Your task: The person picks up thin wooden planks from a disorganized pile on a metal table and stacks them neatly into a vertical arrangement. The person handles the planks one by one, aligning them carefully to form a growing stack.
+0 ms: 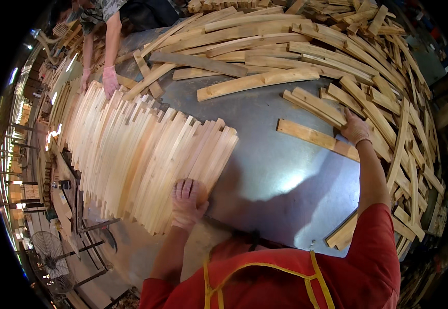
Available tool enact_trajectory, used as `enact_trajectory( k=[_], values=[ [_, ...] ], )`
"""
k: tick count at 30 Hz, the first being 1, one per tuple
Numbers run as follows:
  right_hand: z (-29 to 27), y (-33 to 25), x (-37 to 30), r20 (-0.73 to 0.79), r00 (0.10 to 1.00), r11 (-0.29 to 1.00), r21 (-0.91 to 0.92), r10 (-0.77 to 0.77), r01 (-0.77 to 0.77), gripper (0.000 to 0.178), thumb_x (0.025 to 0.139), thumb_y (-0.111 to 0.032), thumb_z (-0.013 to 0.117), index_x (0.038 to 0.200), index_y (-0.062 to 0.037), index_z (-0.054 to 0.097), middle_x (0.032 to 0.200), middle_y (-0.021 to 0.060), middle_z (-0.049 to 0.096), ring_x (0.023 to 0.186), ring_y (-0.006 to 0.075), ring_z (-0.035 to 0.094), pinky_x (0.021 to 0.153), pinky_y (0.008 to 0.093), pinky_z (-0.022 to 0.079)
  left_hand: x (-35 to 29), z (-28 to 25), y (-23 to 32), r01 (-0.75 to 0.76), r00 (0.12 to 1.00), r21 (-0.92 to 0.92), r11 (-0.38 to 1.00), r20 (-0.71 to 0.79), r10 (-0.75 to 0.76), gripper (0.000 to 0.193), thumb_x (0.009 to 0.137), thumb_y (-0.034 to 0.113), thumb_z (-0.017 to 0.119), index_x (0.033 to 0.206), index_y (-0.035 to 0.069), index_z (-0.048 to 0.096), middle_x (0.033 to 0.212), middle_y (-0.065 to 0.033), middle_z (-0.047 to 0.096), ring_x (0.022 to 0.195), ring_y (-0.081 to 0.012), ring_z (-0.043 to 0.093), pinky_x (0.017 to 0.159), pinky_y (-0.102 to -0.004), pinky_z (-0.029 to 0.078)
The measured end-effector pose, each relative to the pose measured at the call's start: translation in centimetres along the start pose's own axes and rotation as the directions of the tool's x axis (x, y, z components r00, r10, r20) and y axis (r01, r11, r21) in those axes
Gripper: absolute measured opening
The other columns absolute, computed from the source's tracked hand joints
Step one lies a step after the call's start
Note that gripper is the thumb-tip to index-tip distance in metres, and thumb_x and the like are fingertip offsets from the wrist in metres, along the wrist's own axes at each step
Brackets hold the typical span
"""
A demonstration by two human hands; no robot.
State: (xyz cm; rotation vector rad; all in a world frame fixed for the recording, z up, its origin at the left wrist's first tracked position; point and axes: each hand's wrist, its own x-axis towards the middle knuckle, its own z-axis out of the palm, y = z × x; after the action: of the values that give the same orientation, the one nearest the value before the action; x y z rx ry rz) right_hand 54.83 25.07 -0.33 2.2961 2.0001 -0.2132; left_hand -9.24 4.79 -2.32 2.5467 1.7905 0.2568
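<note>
My left hand, in a thin pale glove, rests on the near right part of a row of light wooden strips. Its fingers lie across the strips and the thumb is held apart. The strips sit side by side in a tight, uneven-ended row. At the right, my right hand, also gloved, is closed around the near end of a wooden board. Another board lies just in front of that hand on the grey metal table. The right palm and thumb are partly hidden.
A large heap of rough boards curves along the far and right sides. A co-worker's gloved hands touch the far end of the strip row. A short board lies near my right side. A fan stands at lower left.
</note>
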Motion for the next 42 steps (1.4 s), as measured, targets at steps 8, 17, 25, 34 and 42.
enact_trajectory(
  k=[8,17,25,34,42],
  values=[
    [-5.6,-8.0,-9.8,0.347,0.937,0.946,0.316,-0.036,-0.080,0.070,0.091,-0.042,0.078,0.150,-0.0073,0.062,0.115,0.0191,0.080,0.100,0.0357,0.076,0.091,0.0464,0.061,-0.7,-0.5,0.6,0.008,0.999,0.022,1.000,-0.046,-0.007,0.084,0.073,0.039,0.085,0.145,0.007,0.058,0.148,-0.0171,0.053,0.141,-0.0449,0.047,0.121,-0.0637,0.036],
    [4.8,-24.8,-20.8,0.528,0.847,0.143,0.845,-0.069,-0.515,0.062,0.085,-0.036,0.091,0.118,0.0118,0.071,0.099,0.0159,0.078,0.086,0.0227,0.076,0.076,0.0363,0.063,-0.4,-1.8,0.6,0.052,0.998,-0.004,0.999,0.025,-0.051,0.085,0.078,0.047,0.082,0.147,0.004,0.055,0.149,-0.0175,0.053,0.145,-0.0405,0.044,0.126,-0.0587,0.031],
    [9.2,-37.9,-23.9,0.410,0.788,0.373,0.894,-0.460,-0.248,0.066,0.091,-0.049,0.077,0.125,0.0069,0.067,0.105,0.0264,0.076,0.098,0.0343,0.074,0.087,0.0451,0.057,-2.8,-2.4,5.0,-0.068,0.988,-0.042,0.997,0.137,0.073,0.087,0.083,0.055,0.080,0.149,0.005,0.053,0.152,-0.0159,0.051,0.146,-0.0389,0.042,0.125,-0.0587,0.029],
    [2.5,-1.3,-16.8,-0.728,0.530,0.900,0.376,0.435,-0.222,0.068,0.086,-0.044,0.081,0.137,-0.0013,0.063,0.131,0.0277,0.070,0.120,0.0468,0.066,0.104,0.0513,0.053,-3.6,-0.2,6.8,-0.016,0.998,0.190,0.982,0.068,0.003,0.084,0.082,0.036,0.078,0.154,0.004,0.049,0.158,-0.0170,0.047,0.151,-0.0391,0.037,0.130,-0.0586,0.023],
    [1.8,13.3,-15.2,-0.036,0.341,0.292,0.607,0.939,-0.739,0.089,0.078,-0.050,0.087,0.148,-0.0040,0.055,0.133,0.0229,0.070,0.123,0.0415,0.069,0.107,0.0507,0.055,-3.9,0.9,5.8,-0.025,0.999,0.198,0.980,0.050,0.015,0.089,0.076,0.028,0.080,0.154,0.004,0.046,0.157,-0.0193,0.047,0.150,-0.0423,0.040,0.130,-0.0615,0.024]
  ],
)
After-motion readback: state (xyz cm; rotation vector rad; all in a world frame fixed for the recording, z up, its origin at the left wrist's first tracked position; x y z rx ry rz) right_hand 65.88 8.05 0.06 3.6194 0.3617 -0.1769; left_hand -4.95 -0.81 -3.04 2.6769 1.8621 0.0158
